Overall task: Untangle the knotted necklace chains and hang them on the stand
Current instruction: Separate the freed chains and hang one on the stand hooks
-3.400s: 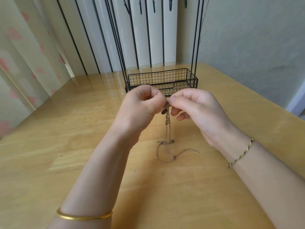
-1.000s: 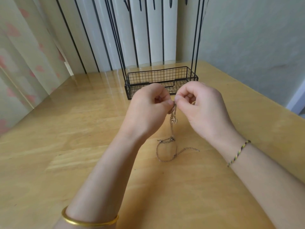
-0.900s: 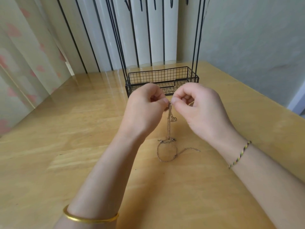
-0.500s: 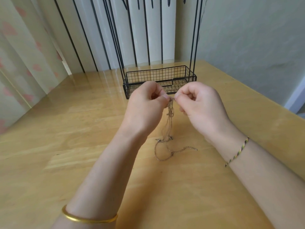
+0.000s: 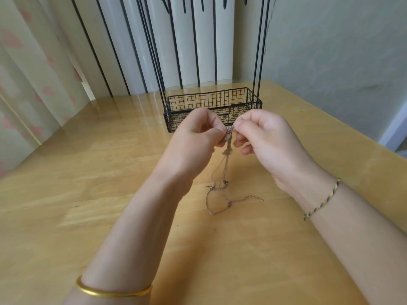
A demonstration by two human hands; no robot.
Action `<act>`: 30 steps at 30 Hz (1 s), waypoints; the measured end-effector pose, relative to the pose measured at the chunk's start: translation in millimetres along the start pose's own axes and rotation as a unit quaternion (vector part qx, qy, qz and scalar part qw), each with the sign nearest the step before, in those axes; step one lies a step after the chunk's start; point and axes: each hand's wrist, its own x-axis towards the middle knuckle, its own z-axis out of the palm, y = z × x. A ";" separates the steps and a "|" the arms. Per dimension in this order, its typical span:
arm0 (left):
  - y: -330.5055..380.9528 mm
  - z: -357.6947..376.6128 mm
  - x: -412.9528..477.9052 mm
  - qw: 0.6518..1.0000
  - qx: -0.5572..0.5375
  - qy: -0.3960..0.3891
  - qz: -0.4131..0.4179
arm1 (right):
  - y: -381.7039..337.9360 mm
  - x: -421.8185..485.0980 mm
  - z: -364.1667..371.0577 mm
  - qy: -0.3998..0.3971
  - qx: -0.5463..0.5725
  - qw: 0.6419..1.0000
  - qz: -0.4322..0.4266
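Thin gold necklace chains [image 5: 224,170] hang in a tangled bundle from my fingertips down to the wooden table [image 5: 88,194], where a loop and a loose end lie. My left hand [image 5: 196,137] and my right hand [image 5: 264,137] meet above the table, each pinching the top of the bundle at a small knot with a pendant. Behind them stands the black wire stand [image 5: 211,106], its mesh basket base on the table and thin uprights rising out of view; hook tips show at the top edge.
A wall runs along the right side of the table and striped curtains hang behind and to the left. The table's right edge slants close to my right forearm.
Both hands stay pinched together on the top of the chains, shifting slightly while working the knot. The hanging strands have swayed and the loop on the table has barely moved.
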 end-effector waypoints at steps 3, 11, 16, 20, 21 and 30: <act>-0.3 -1.0 0.2 1.000 0.008 0.002 0.007 | -0.5 0.0 0.0 -0.015 0.015 1.000 0.002; 0.9 -2.3 -0.4 0.997 0.049 0.023 0.049 | -1.0 -0.5 -0.8 -0.054 0.050 0.997 0.025; 1.5 0.9 0.0 0.995 0.063 0.049 0.061 | -2.1 -0.9 -1.0 -0.082 0.050 0.995 0.024; 2.5 1.6 -0.5 0.994 0.070 0.044 0.071 | -1.1 0.8 -5.7 -0.091 0.060 0.993 0.044; 2.8 1.0 -0.7 0.994 0.071 0.040 0.073 | -1.4 0.8 -6.5 -0.094 0.077 0.991 0.054; 0.7 -3.9 0.5 0.990 0.082 0.033 0.106 | -4.7 1.0 -11.9 -0.091 0.152 0.978 0.107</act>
